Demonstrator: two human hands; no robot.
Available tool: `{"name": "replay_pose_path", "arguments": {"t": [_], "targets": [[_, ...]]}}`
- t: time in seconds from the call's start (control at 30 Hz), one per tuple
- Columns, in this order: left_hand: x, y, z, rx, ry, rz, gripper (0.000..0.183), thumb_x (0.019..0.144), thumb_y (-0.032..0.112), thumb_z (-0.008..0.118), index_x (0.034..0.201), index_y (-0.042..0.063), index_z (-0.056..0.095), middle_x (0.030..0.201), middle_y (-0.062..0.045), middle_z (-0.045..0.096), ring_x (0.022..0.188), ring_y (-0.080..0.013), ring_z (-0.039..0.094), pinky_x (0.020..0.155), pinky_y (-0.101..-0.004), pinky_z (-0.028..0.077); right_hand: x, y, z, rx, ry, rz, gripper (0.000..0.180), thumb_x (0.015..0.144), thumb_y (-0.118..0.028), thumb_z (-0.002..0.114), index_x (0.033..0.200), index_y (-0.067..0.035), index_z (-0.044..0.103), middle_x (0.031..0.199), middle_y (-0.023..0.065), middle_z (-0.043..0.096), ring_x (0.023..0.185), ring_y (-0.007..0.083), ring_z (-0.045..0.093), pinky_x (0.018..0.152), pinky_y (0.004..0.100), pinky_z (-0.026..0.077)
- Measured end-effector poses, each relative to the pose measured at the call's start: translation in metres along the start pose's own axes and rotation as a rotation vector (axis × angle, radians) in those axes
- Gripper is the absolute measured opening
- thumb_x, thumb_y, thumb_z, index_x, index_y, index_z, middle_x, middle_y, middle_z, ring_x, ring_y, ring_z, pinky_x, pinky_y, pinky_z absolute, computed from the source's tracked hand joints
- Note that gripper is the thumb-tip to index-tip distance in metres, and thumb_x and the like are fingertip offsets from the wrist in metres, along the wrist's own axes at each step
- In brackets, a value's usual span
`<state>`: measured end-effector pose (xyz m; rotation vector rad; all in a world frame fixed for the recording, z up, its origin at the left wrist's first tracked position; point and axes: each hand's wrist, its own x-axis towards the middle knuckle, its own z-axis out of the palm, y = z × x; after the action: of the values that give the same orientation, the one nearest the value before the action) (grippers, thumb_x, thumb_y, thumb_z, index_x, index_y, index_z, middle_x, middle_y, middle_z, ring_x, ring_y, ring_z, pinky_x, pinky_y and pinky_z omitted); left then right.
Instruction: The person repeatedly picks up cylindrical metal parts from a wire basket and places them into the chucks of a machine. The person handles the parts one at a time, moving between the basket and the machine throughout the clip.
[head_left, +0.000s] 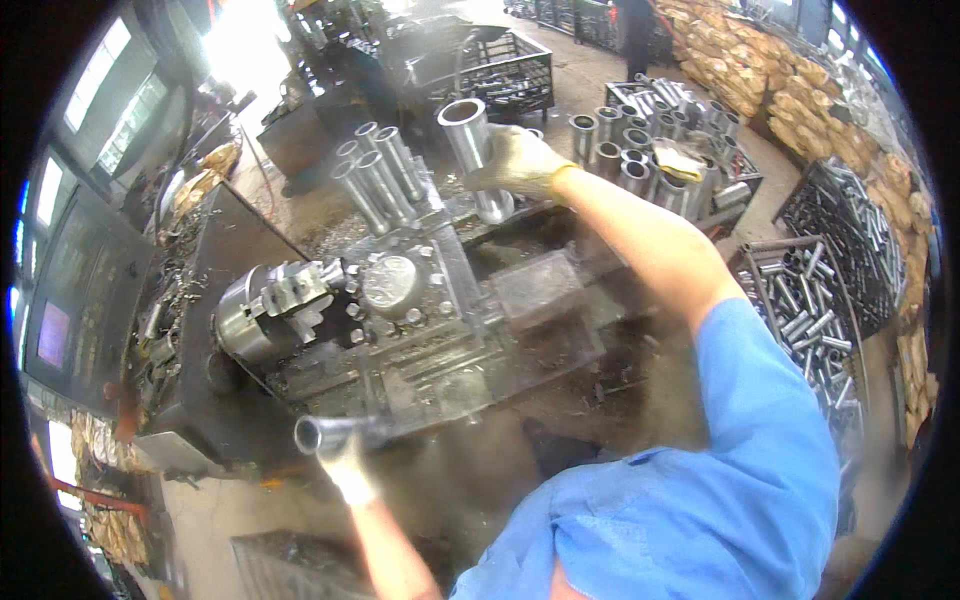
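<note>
My right hand (517, 161), in a pale work glove, grips an upright metal tube (466, 135) beyond the lathe's carriage (442, 360). Near the front edge of the lathe, my left hand (347, 469), also gloved, is closed around another metal tube (330, 433), which lies roughly level with its open end to the left. Between the hands are the lathe chuck (259, 315) with its stepped jaws and the round-topped, bolted tool post (390, 285). Several metal tubes (379, 180) stand in a group behind the tool post.
To the right, more tubes stand in a crate (739, 206), with a folded glove (679, 159) on top. Bins of short tubes (810, 307) sit farther right. Metal chips (172, 330) lie around the machine housing at left. A person (636, 37) stands in the background near stacked sacks (802, 97).
</note>
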<state>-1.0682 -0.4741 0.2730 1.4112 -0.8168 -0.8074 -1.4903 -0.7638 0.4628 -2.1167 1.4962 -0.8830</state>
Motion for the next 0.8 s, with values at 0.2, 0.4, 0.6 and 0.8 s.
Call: {"name": "replay_pose_path", "arguments": {"t": [0.2,0.4,0.6,0.8], "targets": [[0.057,0.037,0.052,0.317,-0.143,0.114,0.034,0.084,0.001,0.082,0.115,0.008,0.070,0.100,-0.005,0.077,0.089,-0.0155,0.072,0.087,-0.0378,0.059,0.158,0.065,0.157,0.053,0.077,0.152,0.069,0.079,-0.039,0.084,0.131,0.001,0.066,0.126,0.0238,0.074,0.118,0.0320,0.072,0.108,0.0398,0.056],[0.077,-0.007,0.054,0.399,-0.358,0.064,0.028,0.084,0.006,0.082,0.110,0.008,0.073,0.098,-0.008,0.080,0.093,-0.0187,0.076,0.087,-0.0379,0.061,0.210,0.101,0.220,-0.023,0.095,0.077,0.078,0.078,-0.056,0.081,0.131,-0.001,0.067,0.126,0.0260,0.074,0.121,0.0391,0.070,0.108,0.0451,0.054],[0.090,0.005,0.037,0.569,-0.495,0.202,0.068,0.082,0.009,0.083,0.144,0.006,0.055,0.124,-0.018,0.074,0.112,-0.0323,0.075,0.100,-0.0416,0.060,0.167,-0.007,0.163,-0.494,-0.666,0.093,0.062,0.093,-0.057,0.075,0.136,-0.011,0.074,0.132,0.0173,0.075,0.116,0.0252,0.074,0.098,0.0409,0.059],[0.189,0.076,-0.024,0.822,-0.117,0.994,0.081,0.078,0.003,0.079,0.151,-0.005,0.045,0.151,-0.029,0.053,0.143,-0.0499,0.050,0.126,-0.0601,0.038,0.127,-0.146,0.233,-0.163,-0.901,0.322,0.053,0.095,-0.047,0.076,0.138,-0.016,0.074,0.137,0.0108,0.074,0.114,0.0229,0.074,0.094,0.0400,0.061]]}}
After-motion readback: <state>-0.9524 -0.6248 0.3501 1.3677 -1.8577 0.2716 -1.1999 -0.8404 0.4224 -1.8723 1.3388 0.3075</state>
